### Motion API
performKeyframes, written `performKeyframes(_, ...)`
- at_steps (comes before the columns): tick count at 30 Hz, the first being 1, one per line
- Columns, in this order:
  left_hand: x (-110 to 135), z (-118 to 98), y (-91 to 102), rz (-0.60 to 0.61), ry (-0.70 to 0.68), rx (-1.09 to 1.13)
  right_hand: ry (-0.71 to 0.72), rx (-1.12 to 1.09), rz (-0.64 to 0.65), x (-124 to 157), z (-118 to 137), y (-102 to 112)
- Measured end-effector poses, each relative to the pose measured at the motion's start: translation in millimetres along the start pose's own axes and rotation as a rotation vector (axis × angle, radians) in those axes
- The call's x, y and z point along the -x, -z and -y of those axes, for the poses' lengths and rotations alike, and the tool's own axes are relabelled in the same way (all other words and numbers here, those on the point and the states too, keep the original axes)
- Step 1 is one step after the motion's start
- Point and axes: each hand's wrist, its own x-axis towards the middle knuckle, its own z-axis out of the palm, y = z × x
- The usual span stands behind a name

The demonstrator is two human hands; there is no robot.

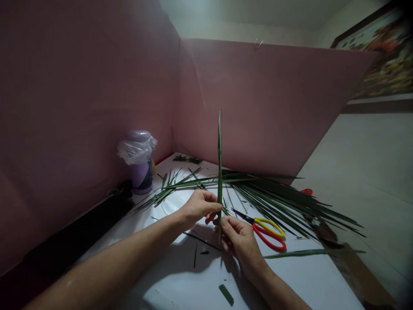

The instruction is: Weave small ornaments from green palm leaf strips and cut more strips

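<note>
A long green leaf strip (220, 172) stands upright in front of me above the white table. My left hand (204, 203) pinches it around its lower part, thumb and fingers closed on it. Just below, my right hand (237, 236) also grips the same strip near its bottom end; some of its fingertips are hidden behind the leaf and the hand. Right beside my right hand lie scissors (269, 232) with one yellow and one red handle, their dark blades pointing left. A short cut piece of leaf (226, 295) rests on the table nearer to me.
Long green leaves (271, 193) lie in a bundle across the back right, with smaller strips (164, 193) at left. A lilac container (141, 174) with plastic film stands back left. Pink panels (258, 107) wall the table (290, 284) at left and back. A single leaf (309, 253) overhangs the right edge.
</note>
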Motion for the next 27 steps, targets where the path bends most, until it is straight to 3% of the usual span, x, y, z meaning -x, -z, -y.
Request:
performKeyframes(7,0,7,1.0,0.102,0.111,-0.018,0.137,-0.012,-0.25,-6,-4,8)
performKeyframes(18,10,8,-6.1,0.348,0.323,-0.056,0.023,-0.32,-0.282,-16,9,17)
performKeyframes(27,10,8,-3.8,0.419,0.407,-0.04,0.034,-0.306,-0.36,-18,12,20)
